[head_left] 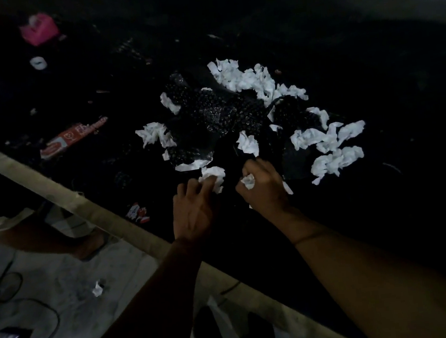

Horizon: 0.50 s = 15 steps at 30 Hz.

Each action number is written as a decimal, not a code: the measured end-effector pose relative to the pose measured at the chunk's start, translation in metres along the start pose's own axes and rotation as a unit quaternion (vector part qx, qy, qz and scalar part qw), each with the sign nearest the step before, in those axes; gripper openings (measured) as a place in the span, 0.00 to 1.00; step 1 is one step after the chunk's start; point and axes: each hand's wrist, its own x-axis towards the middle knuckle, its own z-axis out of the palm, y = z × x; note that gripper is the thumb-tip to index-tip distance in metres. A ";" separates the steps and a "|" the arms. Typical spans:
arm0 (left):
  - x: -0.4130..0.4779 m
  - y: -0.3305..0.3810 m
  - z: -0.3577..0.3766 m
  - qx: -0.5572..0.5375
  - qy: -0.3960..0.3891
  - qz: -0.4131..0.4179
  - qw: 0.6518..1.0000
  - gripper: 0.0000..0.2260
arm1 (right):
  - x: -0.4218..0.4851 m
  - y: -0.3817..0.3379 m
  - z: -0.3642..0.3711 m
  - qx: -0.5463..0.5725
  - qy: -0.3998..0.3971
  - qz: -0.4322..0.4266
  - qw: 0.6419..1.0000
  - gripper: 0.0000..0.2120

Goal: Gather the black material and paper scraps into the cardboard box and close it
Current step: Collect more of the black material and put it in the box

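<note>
A heap of black dotted material [218, 113] lies on the dark table, ringed by several crumpled white paper scraps [245, 80]. More white scraps [330, 145] are bunched at the right of the heap. My left hand [193, 208] pinches a crumpled scrap [213, 177] at the pile's near edge. My right hand [264, 189] is closed around another small white scrap [249, 181]. I see no cardboard box in this dim view.
The table's pale front edge [51, 185] runs diagonally. On the table lie a pink object [39, 28], a white tape roll [38, 63] and a red-and-white packet [73, 137]. Below, the floor holds cables [17, 300], one paper scrap [98, 289] and someone's foot [86, 245].
</note>
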 end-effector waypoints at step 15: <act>0.032 0.038 -0.065 -0.120 0.045 0.063 0.990 0.12 | 0.012 -0.009 -0.076 0.028 -0.058 0.079 0.995 0.12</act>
